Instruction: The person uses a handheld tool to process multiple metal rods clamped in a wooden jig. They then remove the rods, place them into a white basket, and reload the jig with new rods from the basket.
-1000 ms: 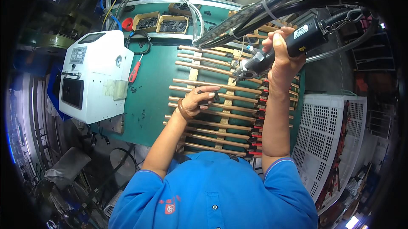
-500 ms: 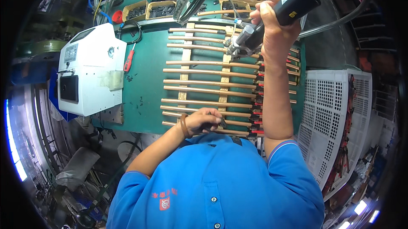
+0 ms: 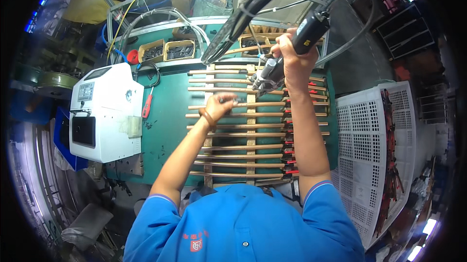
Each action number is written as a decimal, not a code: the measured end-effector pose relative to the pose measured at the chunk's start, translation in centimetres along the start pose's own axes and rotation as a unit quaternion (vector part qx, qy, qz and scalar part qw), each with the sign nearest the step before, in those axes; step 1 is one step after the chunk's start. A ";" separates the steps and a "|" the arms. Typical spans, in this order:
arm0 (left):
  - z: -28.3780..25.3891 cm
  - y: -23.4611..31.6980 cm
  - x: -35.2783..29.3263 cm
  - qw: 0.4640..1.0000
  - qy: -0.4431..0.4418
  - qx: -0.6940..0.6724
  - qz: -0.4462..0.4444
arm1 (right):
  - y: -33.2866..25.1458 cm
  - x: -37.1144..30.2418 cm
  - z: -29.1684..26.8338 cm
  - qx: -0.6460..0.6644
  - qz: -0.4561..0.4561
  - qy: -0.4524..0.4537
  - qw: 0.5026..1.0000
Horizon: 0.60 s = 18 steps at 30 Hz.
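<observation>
A row of copper-coloured rods [image 3: 221, 156] lies crosswise on two wooden strips [image 3: 251, 141], with black and red fittings [image 3: 289, 158] at their right ends. My right hand [image 3: 297, 65] is wrapped round a black, cable-fed power driver [image 3: 310, 32]. The tool tilts so that its silver nose [image 3: 264, 76] points down-left over the far rods. My left hand [image 3: 218, 109] is above the rods, left of that nose. Its fingers are pinched together and slightly blurred around a small dark piece, whose shape is unclear.
A white machine [image 3: 104, 116] stands on the green bench [image 3: 165, 138] at the left, beside a red-handled screwdriver [image 3: 147, 105]. Boxes of black parts [image 3: 179, 50] line the back. White perforated crates [image 3: 365, 150] stand at the right. Thick cables [image 3: 238, 24] hang over the bench.
My left hand has moved from the nearest rods up to the far ones. The power driver in my right hand sits slightly further left, and the whole view has shifted.
</observation>
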<state>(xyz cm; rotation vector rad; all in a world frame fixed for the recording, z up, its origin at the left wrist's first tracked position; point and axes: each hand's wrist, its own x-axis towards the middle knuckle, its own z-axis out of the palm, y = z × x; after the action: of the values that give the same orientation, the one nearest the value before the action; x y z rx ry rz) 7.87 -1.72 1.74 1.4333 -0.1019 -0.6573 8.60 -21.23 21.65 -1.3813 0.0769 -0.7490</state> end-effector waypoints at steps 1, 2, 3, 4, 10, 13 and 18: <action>0.0 -0.1 1.9 0.999 0.018 0.028 0.028 | 0.0 0.2 -0.1 0.001 -0.008 -0.002 1.000; 0.0 -0.1 3.8 0.996 0.034 0.060 0.053 | -0.1 0.3 -0.2 0.003 -0.015 0.001 1.000; -0.1 0.2 5.0 0.987 0.046 0.137 0.069 | 0.0 0.4 -0.2 -0.004 -0.022 0.008 1.000; -0.1 0.4 6.1 0.971 0.058 0.214 0.086 | 0.4 0.5 -0.2 -0.006 -0.027 0.011 1.000; 0.8 0.8 10.4 0.919 0.027 0.380 0.097 | 2.1 2.1 0.6 -0.013 -0.056 0.018 0.998; -0.1 -0.1 11.3 0.858 0.050 0.452 0.240 | 4.4 2.4 1.4 0.013 -0.058 0.026 0.998; -0.1 -0.3 10.6 0.927 0.018 0.346 0.140 | 7.2 1.7 1.0 -0.109 -0.165 0.017 0.980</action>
<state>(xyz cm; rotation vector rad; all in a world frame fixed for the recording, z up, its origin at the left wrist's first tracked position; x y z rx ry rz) 16.50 -6.66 -1.94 2.0573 -0.5443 -0.3619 13.48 -21.27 15.96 -1.6127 -0.0471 -1.0649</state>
